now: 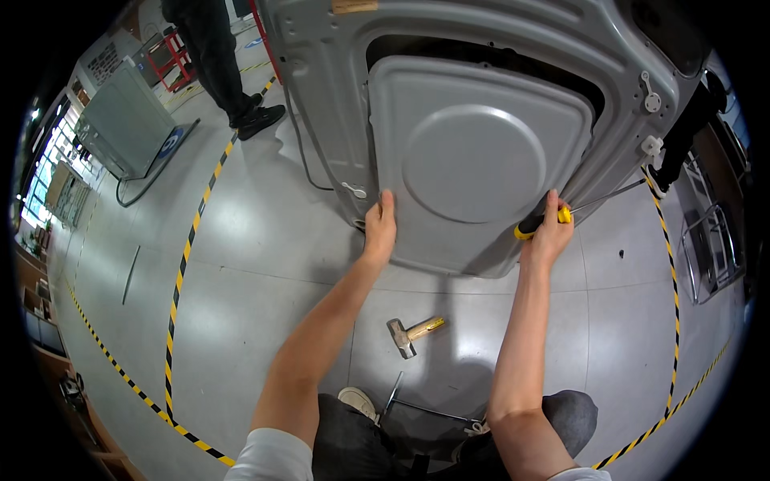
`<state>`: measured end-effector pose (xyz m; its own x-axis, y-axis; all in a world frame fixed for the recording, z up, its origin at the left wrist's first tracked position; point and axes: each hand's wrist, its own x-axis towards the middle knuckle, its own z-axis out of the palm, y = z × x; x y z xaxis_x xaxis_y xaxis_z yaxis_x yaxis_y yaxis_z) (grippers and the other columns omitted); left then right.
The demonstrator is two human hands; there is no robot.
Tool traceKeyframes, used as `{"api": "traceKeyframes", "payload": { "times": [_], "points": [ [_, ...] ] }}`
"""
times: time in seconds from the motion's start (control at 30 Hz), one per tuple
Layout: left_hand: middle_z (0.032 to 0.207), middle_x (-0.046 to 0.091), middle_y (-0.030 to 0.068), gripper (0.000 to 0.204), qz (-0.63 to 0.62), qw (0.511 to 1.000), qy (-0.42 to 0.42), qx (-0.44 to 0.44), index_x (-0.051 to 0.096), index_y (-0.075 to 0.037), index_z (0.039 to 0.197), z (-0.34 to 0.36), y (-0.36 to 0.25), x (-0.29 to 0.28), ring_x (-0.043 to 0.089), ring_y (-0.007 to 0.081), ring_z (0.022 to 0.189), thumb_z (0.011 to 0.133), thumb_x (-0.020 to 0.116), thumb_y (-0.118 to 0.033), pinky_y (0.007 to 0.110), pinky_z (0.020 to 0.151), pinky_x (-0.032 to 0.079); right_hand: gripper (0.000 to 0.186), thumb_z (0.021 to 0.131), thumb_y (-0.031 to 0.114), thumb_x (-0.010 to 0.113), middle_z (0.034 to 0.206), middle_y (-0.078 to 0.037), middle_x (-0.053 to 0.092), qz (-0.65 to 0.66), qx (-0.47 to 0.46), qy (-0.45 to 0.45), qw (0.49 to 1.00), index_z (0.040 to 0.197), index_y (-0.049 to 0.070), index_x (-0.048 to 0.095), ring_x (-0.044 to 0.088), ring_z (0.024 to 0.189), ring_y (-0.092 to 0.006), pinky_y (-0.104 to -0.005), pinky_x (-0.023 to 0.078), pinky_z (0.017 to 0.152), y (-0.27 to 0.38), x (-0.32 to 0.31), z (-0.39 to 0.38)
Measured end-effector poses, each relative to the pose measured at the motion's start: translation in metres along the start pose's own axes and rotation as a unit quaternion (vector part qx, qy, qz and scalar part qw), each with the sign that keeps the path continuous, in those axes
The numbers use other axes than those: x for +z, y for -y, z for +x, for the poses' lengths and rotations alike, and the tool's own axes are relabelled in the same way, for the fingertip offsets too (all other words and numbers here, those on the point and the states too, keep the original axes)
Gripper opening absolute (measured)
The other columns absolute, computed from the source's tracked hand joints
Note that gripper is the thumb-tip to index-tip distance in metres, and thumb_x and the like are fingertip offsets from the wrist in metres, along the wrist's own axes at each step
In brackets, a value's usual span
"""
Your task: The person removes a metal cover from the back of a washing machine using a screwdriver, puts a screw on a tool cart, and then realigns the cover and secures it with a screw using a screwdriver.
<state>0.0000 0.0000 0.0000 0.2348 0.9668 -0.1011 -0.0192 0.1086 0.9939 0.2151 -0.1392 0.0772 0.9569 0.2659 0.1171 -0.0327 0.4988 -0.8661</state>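
A grey sheet-metal panel [473,168] with a round raised ring stands tilted against the grey metal housing [329,96] of an appliance. Its upper part lies in front of a dark opening, and its lower part sticks out below. My left hand [380,231] grips the panel's left edge, thumb on the front face. On the opposite edge, my right hand [552,232] pinches the panel and also holds a screwdriver [525,229] with a black and yellow handle. The screwdriver's long shaft points away to the right. Fingers behind the panel are hidden.
A hammer [401,337] lies on the floor between my arms, with a T-shaped metal tool [433,411] by my shoes. Another person [224,72] stands at the far left, near a grey box-shaped appliance [128,120]. At right is a metal-framed chair [712,248]. Striped tape [180,276] marks the floor.
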Motion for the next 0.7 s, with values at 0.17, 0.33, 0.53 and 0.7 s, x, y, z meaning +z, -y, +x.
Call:
{"api": "traceKeyframes", "payload": {
  "times": [0.17, 0.33, 0.53, 0.7],
  "points": [
    [0.093, 0.052, 0.0008, 0.062, -0.054, 0.998, -0.009, 0.031, 0.058, 0.004, 0.104, 0.010, -0.017, 0.005, 0.042, 0.0089, 0.087, 0.094, 0.043, -0.056, 0.024, 0.080, 0.039, 0.021, 0.085, 0.016, 0.071, 0.079, 0.000, 0.053, 0.017, -0.043, -0.027, 0.999, 0.085, 0.006, 0.052, 0.048, 0.072, -0.0086, -0.0240, 0.041, 0.066, 0.018, 0.023, 0.005],
    [0.070, 0.039, -0.0038, 0.056, -0.051, 0.998, -0.029, 0.034, 0.052, -0.003, 0.077, 0.013, -0.041, 0.005, 0.035, 0.0084, 0.067, 0.094, 0.043, -0.055, 0.027, 0.060, 0.033, 0.023, 0.084, 0.016, 0.072, 0.078, 0.000, 0.052, -0.004, -0.060, -0.032, 0.998, 0.084, 0.006, 0.051, 0.048, 0.071, -0.0093, -0.0243, 0.041, 0.065, 0.023, 0.032, 0.010],
    [0.061, 0.033, -0.0078, 0.054, -0.018, 0.994, -0.097, 0.043, 0.044, -0.012, 0.065, 0.012, -0.033, 0.014, 0.030, 0.0075, 0.058, 0.094, 0.043, -0.058, 0.028, 0.051, 0.026, 0.025, 0.085, 0.019, 0.071, 0.076, -0.001, 0.051, -0.046, -0.068, -0.042, 0.996, 0.083, 0.005, 0.051, 0.047, 0.071, -0.0098, -0.0266, 0.042, 0.066, 0.015, 0.024, 0.013],
    [0.077, 0.050, -0.0009, 0.058, -0.113, 0.989, -0.076, 0.062, 0.056, -0.003, 0.080, 0.024, -0.026, 0.009, 0.043, 0.0106, 0.073, 0.094, 0.041, -0.057, 0.028, 0.066, 0.039, 0.028, 0.085, 0.024, 0.070, 0.092, -0.009, 0.048, -0.224, -0.143, -0.063, 0.962, 0.091, 0.001, 0.054, 0.049, 0.079, -0.0194, -0.0331, 0.042, 0.074, 0.020, 0.024, 0.004]
  ]
}}
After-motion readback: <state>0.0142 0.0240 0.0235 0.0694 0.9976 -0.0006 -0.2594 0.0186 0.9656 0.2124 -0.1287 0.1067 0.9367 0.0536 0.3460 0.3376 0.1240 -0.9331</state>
